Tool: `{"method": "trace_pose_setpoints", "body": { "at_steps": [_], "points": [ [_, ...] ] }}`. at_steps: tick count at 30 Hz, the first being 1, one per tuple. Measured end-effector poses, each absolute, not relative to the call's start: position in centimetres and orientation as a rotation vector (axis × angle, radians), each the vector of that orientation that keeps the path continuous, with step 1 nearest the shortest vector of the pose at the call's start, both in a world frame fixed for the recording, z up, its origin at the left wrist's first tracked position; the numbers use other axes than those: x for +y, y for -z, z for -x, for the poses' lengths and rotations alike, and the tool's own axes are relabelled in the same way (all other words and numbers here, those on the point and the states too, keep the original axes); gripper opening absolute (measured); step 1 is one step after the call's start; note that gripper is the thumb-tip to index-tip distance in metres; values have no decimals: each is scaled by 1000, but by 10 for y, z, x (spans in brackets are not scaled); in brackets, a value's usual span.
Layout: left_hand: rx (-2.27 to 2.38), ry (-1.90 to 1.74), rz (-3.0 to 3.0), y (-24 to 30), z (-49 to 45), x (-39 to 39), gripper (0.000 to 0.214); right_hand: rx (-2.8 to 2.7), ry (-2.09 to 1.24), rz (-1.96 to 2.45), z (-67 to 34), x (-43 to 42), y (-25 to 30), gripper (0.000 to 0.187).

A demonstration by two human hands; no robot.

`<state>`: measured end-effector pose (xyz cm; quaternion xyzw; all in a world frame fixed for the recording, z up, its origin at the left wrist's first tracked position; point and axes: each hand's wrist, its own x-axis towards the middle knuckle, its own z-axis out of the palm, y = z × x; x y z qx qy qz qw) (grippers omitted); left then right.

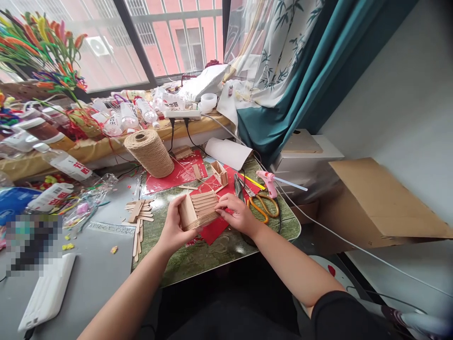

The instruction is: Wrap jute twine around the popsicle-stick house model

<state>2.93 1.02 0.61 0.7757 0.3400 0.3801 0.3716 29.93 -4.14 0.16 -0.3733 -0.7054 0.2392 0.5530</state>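
Observation:
A small craft-stick box [200, 208] is held up over the green table, with twine wound along its near side. My left hand [176, 223] grips its left end, thumb along the near edge. At the right end, my right hand [236, 212] has its fingers pinched together near the corner; a strand of twine seems to run there, though the fingertips partly hide it. The big twine spool [150, 153] stands behind on the left. Loose craft sticks [141, 212] lie left of my left hand, and a smaller open stick box [219, 173] sits beyond.
Orange-handled scissors [264, 208], pliers [239, 185] and a pink glue gun [268, 182] lie to the right on the green table [184, 264]. A white cable [318, 219] crosses the right side. Bottles [69, 163] crowd the sill, and a cardboard box [382, 198] stands at right.

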Motion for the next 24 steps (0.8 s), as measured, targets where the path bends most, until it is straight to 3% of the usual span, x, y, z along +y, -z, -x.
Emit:
{"method": "trace_pose_setpoints", "body": {
  "at_steps": [7,18,24],
  "points": [
    [755,-970,-1688,21,-20,14,98,-1670,-647,950,-306,-32,-4,16],
    [913,-761,-1731,17,26,15,99,-1705,-736,971,-279,-39,13,16],
    [1040,-758,-2167,-19,21,15,122,-1700,-730,968,-276,-39,16,18]
  ]
}}
